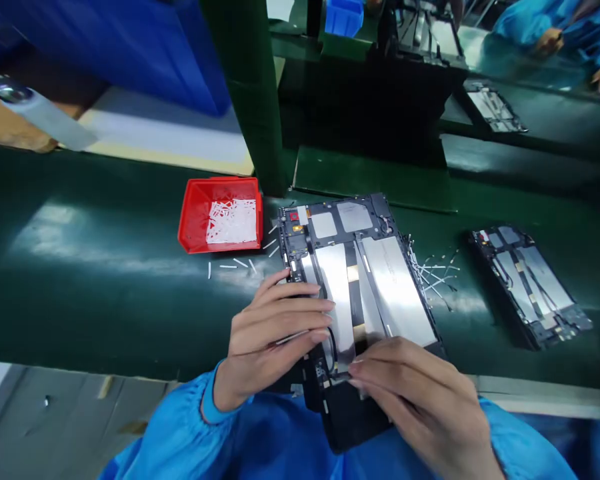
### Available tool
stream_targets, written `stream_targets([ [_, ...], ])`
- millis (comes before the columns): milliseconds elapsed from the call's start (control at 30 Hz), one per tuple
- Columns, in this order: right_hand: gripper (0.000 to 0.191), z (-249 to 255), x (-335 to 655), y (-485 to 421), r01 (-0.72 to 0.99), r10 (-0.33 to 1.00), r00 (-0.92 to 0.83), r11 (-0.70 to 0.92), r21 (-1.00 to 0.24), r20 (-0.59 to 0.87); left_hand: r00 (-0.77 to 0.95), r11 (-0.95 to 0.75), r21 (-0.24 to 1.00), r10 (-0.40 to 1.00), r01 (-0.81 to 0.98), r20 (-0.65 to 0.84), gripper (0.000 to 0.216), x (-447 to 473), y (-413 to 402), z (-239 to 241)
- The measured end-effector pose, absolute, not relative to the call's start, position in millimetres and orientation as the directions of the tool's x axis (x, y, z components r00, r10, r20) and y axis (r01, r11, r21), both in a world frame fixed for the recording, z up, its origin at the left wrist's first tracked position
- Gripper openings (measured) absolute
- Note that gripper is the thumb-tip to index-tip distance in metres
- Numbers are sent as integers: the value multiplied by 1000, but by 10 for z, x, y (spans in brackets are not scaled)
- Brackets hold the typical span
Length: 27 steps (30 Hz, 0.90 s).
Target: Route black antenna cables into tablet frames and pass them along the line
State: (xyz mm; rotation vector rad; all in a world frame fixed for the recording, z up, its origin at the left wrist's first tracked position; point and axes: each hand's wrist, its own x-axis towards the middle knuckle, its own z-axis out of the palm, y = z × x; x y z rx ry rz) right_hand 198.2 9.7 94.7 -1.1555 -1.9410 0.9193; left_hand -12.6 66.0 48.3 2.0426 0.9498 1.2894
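Note:
An opened tablet lies tilted in front of me, showing its silver battery plates, dark ribbon cables and a black frame. Across its left edge lies my left hand, fingers stretched out over the inner parts. My right hand pinches at the lower middle of the tablet, near the end of a ribbon cable; what sits between its fingertips is too small to make out. Under the tablet's near end shows a black slab. Several thin white strips are scattered left of the tablet.
A red bin with small white strips stands left of the tablet. To the right are thin white-and-black cables and another opened tablet. A green post rises behind. Across the bench, a co-worker's hands show.

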Motion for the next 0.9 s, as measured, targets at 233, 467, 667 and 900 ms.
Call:
stream_targets([
  [233,18,979,1933,135,516,906,-354,396,-760,232,302,-595,748,800,293,519,9,-98,679,499],
  [467,14,935,1906,113,588,909,-373,385,-711,184,296,-581,752,811,311,505,7,-103,689,464],
  [667,14,945,1895,136,574,898,-419,376,-727,133,307,-604,741,794,295,525,11,-127,662,413],
  [900,12,936,1925,201,512,871,-462,414,-753,165,366,-638,687,767,349,527,16,-112,728,569],
])
